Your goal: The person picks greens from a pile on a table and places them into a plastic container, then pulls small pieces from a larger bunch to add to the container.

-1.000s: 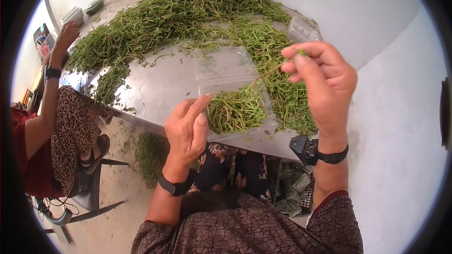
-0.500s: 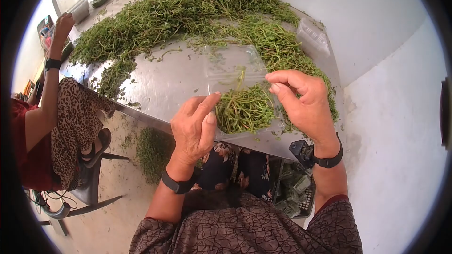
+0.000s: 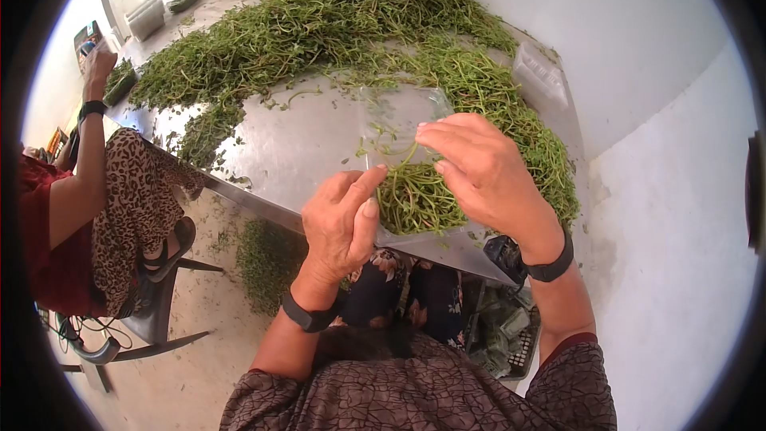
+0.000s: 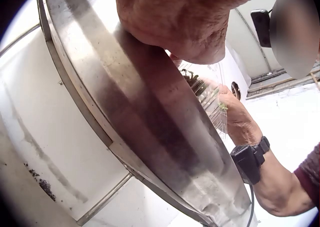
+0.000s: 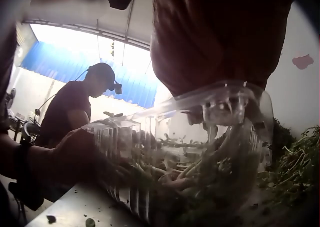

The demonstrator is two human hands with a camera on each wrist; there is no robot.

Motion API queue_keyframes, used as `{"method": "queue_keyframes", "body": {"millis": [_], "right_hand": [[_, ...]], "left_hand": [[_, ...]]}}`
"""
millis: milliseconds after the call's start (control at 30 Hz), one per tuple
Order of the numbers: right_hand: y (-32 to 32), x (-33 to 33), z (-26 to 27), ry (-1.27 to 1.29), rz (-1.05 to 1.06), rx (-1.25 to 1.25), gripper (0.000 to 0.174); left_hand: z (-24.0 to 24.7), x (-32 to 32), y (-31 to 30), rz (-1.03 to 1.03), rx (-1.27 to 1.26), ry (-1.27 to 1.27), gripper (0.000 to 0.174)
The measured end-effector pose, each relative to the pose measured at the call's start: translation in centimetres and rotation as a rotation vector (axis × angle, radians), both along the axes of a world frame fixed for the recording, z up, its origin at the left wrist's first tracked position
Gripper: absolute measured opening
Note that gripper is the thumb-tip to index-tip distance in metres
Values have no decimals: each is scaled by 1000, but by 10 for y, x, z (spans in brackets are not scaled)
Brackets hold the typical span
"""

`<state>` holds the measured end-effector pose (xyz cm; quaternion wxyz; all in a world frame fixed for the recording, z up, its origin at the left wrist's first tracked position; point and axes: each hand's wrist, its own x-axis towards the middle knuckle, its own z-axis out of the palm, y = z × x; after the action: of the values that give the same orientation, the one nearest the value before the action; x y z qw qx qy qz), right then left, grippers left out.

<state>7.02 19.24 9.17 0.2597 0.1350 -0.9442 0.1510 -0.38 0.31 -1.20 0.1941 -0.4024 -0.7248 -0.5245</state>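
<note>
A clear hinged plastic box point(image 3: 435, 238), its lid folded back, stands near the table's front edge. It is filled with green leafy stems point(image 3: 419, 203). My left hand point(image 3: 341, 219) holds the box at its left side, index fingertip at the rim and thumb along the wall. In the left wrist view that hand's fingers are hidden. Over the box hovers my right hand point(image 3: 487, 172), thumb apart from the fingertips. One loose stem point(image 3: 409, 153) runs up from the box to these fingertips, its leafy end lying toward the lid. The right wrist view shows the box wall point(image 5: 130, 152) close up.
A large heap of greens point(image 3: 359, 8) covers the back and right of the metal table point(image 3: 279, 140). Stacked clear boxes point(image 3: 541, 76) lie at right, others point(image 3: 145, 18) at far left. Another person point(image 3: 68, 199) sits at left. A black crate point(image 3: 503, 335) stands below.
My right hand has come down and left from beside the heap to over the box, bringing a stem; its thumb now stands away from the fingertips. The left hand has stayed at the box.
</note>
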Motion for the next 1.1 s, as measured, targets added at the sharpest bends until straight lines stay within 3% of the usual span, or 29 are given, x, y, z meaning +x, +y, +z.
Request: {"method": "queue_keyframes", "body": {"millis": [200,467,700,900,1100], "right_hand": [[3,-13,-11,-80,43,110,35],[-1,-26,-12,57,42,216,7],[-11,-11,0,154,66,313,5],[-6,-4,-16,-27,25,365,6],[-6,9,1,-49,39,218,17]], "left_hand": [[0,0,0,5,-11,9,34],[0,0,-1,2,-12,12,34],[0,0,-1,1,-11,9,34],[0,0,0,2,-7,11,34],[0,1,0,2,-11,9,34]]}}
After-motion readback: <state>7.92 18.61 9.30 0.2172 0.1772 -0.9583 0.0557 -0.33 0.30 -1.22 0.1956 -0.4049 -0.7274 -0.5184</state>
